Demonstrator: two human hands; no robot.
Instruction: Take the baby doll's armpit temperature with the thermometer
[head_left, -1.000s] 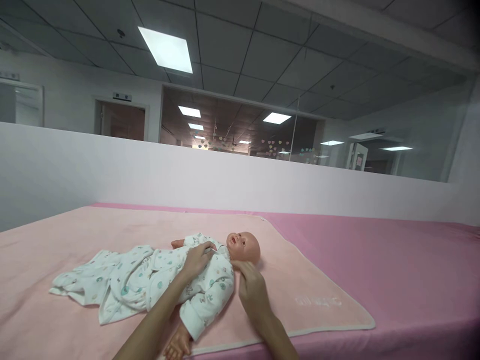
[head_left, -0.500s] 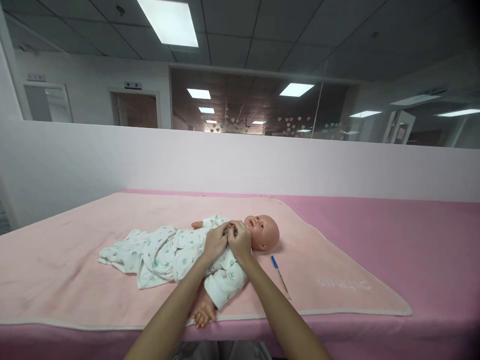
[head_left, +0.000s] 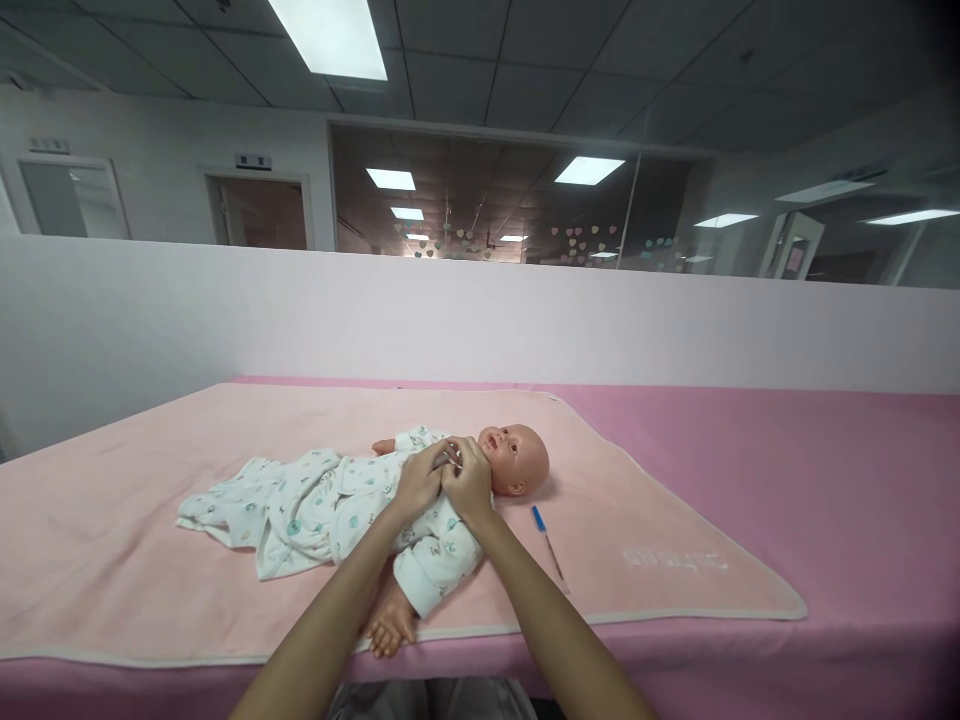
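A baby doll (head_left: 516, 458) lies on its back on a light pink blanket (head_left: 150, 520), head to the right, dressed in a white patterned garment (head_left: 300, 505). My left hand (head_left: 418, 482) and my right hand (head_left: 469, 486) meet on the doll's chest just below the chin, fingers curled and pinching the garment's collar. One bare doll hand (head_left: 390, 630) sticks out of a sleeve near the blanket's front edge. A thin stick with a blue tip (head_left: 547, 545) lies on the blanket just right of my right forearm.
The blanket covers a darker pink bed surface (head_left: 825, 480) that extends right. A low white partition wall (head_left: 480, 320) runs behind the bed, with glass and an office corridor beyond. The bed's front edge is close to my body.
My right hand left the doll's neck and joined my left hand on the chest. The blue-tipped stick now shows on the blanket. My view shifted, then stayed nearly steady.
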